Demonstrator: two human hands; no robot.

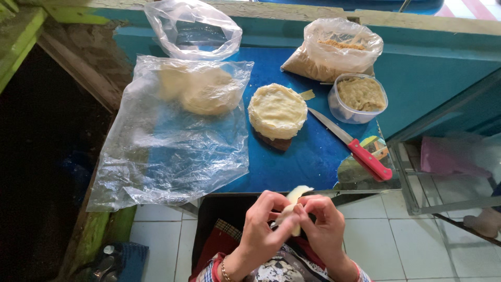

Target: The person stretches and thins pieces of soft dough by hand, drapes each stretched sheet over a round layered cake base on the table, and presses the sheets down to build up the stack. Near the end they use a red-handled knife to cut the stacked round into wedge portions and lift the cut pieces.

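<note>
My left hand (261, 224) and my right hand (323, 224) meet low in the view, below the front edge of the blue table (292, 162). Together they pinch a small pale folded piece of dough (293, 201), whose tip sticks up between the fingers. On the table ahead lies a round stack of thin dough sheets (277, 110) on a dark brown base. A knife with a red handle (365, 156) lies just right of the stack, blade pointing to the back left.
A round plastic tub of brownish filling (360, 96) and a clear bag of crumbs (334, 49) stand at the back right. A large clear plastic bag holding dough (193, 104) covers the left. An empty clear bag (193, 28) sits behind. White tiled floor lies below.
</note>
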